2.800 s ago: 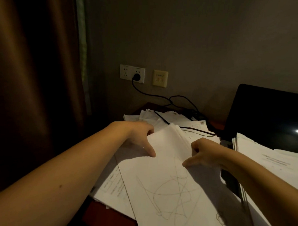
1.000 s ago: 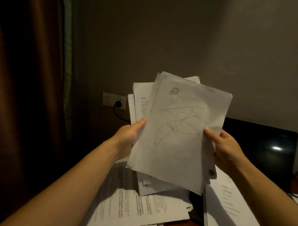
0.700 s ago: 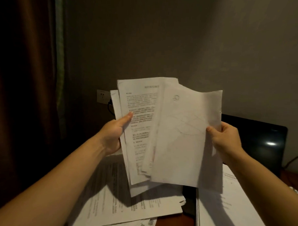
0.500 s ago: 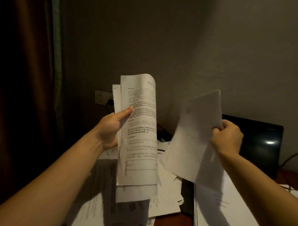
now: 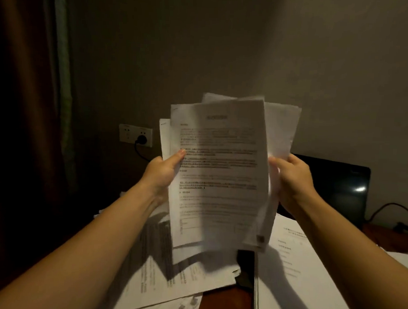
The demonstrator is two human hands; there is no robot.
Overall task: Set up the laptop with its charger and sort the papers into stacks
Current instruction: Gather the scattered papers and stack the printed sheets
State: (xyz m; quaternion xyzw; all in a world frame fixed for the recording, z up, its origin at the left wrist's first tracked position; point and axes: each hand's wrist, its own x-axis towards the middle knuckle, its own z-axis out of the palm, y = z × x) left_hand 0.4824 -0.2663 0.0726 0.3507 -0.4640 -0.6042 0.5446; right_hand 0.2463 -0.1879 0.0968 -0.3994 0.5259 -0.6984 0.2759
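Sheaf of papers (image 5: 218, 173): several sheets, unevenly squared, held upright in the air above the desk (image 5: 225, 303), long axis near vertical, front sheet of dense print facing the person. Left hand (image 5: 162, 173): grips the sheaf's left edge at mid-height, thumb laid across the front sheet, fingers hidden behind. Right hand (image 5: 290, 178): grips the right edge at about the same height, fingers curled round it; which sheets it clamps cannot be told. Loose papers (image 5: 171, 275): printed, fanned untidily on the desk below the left hand, in the sheaf's shadow. Squared stack (image 5: 293, 273): on the right, below the right hand, left edge straight, a dark gap between it and the loose papers. Laptop (image 5: 336, 189): lid up, screen dark, far right behind the right hand; whether the squared stack rests on its keyboard cannot be told. Wall socket (image 5: 135, 135): far left, black plug (image 5: 142, 139) seated in it, its cable (image 5: 138, 152) dropping behind the sheaf. Second cable (image 5: 390, 207): right of the laptop, connection not visible. Curtain (image 5: 26, 125): dark, left edge. Judgement: sorting is under way and well short of done. The sheaf sits between both hands and the squared stack is nearer the right hand, so the front sheet would likely go down and rightward, or down-left to the loose papers.
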